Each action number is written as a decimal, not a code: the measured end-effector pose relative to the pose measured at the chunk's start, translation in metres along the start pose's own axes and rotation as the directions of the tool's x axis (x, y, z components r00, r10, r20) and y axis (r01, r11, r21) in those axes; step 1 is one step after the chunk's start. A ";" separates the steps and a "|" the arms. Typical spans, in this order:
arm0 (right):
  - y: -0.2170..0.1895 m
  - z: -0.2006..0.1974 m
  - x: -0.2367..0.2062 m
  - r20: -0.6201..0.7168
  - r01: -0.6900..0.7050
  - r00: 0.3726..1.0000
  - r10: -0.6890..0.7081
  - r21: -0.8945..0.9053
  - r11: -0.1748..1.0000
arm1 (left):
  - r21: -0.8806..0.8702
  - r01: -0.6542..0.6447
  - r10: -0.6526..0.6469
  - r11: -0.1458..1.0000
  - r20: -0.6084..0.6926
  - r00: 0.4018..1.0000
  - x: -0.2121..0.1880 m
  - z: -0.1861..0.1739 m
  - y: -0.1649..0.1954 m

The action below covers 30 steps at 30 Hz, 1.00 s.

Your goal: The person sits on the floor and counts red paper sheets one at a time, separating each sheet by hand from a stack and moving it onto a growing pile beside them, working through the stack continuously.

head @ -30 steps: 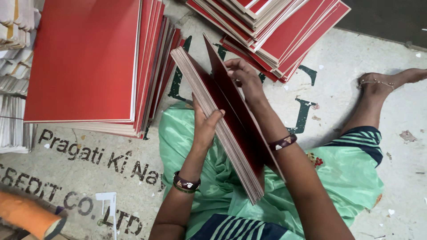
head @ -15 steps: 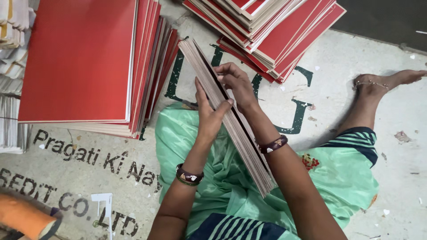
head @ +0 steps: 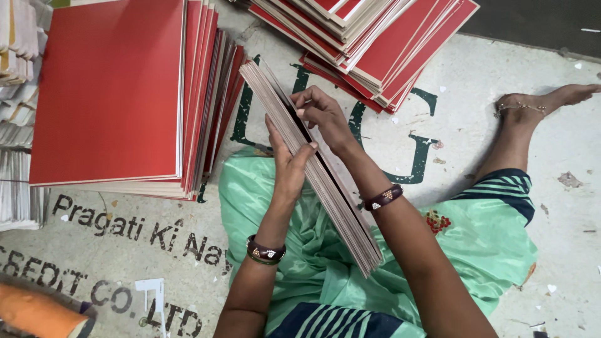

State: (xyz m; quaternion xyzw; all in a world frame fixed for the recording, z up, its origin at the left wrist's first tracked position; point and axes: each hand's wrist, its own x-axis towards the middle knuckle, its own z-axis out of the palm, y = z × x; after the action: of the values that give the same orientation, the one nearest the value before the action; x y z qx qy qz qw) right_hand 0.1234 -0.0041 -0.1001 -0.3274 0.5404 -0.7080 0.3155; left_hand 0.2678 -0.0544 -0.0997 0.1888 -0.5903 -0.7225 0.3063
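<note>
Both hands clamp 1 bundle of thin boards (head: 313, 169), held on edge over the lap, slanting up-left. Left hand (head: 289, 164) flat against its near face, fingers closed over the top. Right hand (head: 322, 112) pinches the upper edge. Red stack (head: 106, 94) left, second pile (head: 375, 37) above.

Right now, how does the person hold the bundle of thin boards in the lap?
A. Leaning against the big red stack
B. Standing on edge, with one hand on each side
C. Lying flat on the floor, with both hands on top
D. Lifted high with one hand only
B: the bundle of boards stands on edge over the lap, with the left hand pressed to one side and the right hand on the other.
</note>
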 end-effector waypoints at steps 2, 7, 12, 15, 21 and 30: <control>-0.002 -0.001 -0.001 0.016 0.005 1.000 -0.005 -0.024 1.000 | -0.013 0.004 -0.004 1.000 -0.006 1.000 0.000 0.000 -0.001; -0.005 0.003 -0.004 0.067 0.007 0.998 -0.002 -0.076 0.997 | 0.033 -0.047 0.048 0.998 -0.004 0.999 -0.002 -0.004 -0.002; -0.012 0.006 -0.016 0.096 -0.025 0.995 0.035 -0.103 0.994 | 0.088 -0.077 0.075 0.993 0.019 0.997 -0.004 -0.007 0.000; -0.019 -0.001 -0.025 0.166 -0.063 0.984 0.070 -0.046 0.997 | 0.016 0.024 -0.024 1.000 0.022 0.999 -0.002 -0.005 0.002; -0.021 -0.007 -0.025 0.222 -0.014 0.975 0.019 -0.024 1.000 | 0.039 0.004 -0.006 0.999 0.029 1.000 -0.001 -0.002 0.003; -0.028 -0.008 -0.021 0.224 -0.021 0.974 0.034 -0.058 0.998 | -0.033 0.053 -0.052 0.998 0.022 0.998 -0.002 -0.003 0.002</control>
State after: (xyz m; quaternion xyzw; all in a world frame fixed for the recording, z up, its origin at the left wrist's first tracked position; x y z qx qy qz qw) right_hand 0.1268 0.0227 -0.0766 -0.4064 0.5251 -0.6469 0.3752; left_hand 0.2717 -0.0553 -0.0991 0.1915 -0.5763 -0.7420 0.2841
